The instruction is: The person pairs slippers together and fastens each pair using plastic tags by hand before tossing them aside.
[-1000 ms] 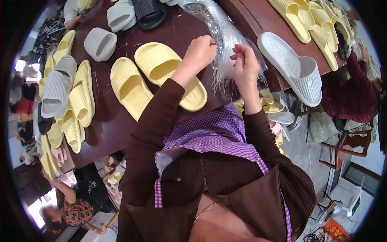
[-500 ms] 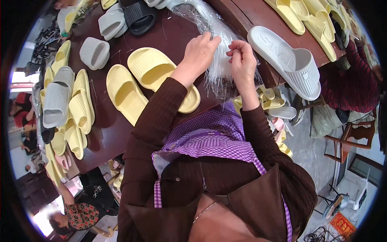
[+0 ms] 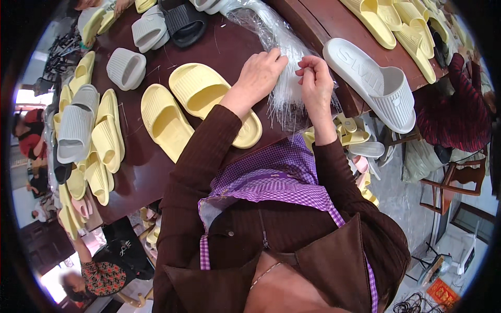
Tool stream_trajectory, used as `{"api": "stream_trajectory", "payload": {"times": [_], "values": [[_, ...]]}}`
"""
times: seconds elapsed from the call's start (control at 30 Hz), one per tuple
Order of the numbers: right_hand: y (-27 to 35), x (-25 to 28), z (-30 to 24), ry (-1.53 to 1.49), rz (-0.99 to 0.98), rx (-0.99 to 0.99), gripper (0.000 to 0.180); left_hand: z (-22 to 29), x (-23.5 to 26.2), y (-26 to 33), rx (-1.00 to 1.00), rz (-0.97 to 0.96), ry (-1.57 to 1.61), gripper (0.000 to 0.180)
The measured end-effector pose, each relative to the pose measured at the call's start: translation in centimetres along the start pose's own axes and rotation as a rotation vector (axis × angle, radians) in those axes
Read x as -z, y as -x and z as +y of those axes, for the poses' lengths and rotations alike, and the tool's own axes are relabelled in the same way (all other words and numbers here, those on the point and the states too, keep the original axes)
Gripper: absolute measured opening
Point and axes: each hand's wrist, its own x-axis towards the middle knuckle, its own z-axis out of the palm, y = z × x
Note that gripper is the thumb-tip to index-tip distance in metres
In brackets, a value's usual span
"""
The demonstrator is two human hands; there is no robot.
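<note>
— Left hand? Fingers flat, loose on the plastic bundle, seemingly pinning it to the table.

— Right hand? Fingers pinched shut on thin strands, probably separating one. Yellow slippers left, close.

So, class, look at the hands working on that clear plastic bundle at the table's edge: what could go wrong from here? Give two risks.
1. The clear plastic bundle hangs over the table edge while both hands pick at it, so loose pieces could slide off onto the slippers below.
2. The left hand has its forearm lying across a yellow slipper; a pull might nudge that slipper out of its pair.
The right hand pinches something too thin to make out.
</note>
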Motion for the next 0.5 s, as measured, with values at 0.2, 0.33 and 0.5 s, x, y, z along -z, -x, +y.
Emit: {"api": "stream_trajectory", "payload": {"times": [0.2,0.33,0.5], "values": [[0.0,0.1,-0.1,0.007,-0.014,0.006,0.018,-0.3,-0.2,0.1,-0.007,-0.016,-0.006,0.008],[-0.2,0.2,0.1,0.045,-0.047,-0.018,0.019,-0.1,0.7,0.3,0.084,-0.006,0.143,0.007],[-0.2,0.3,0.6,0.166,-0.099,0.05,0.02,1.3,3.5,1.9,0.368,-0.075,0.493,0.006]]}}
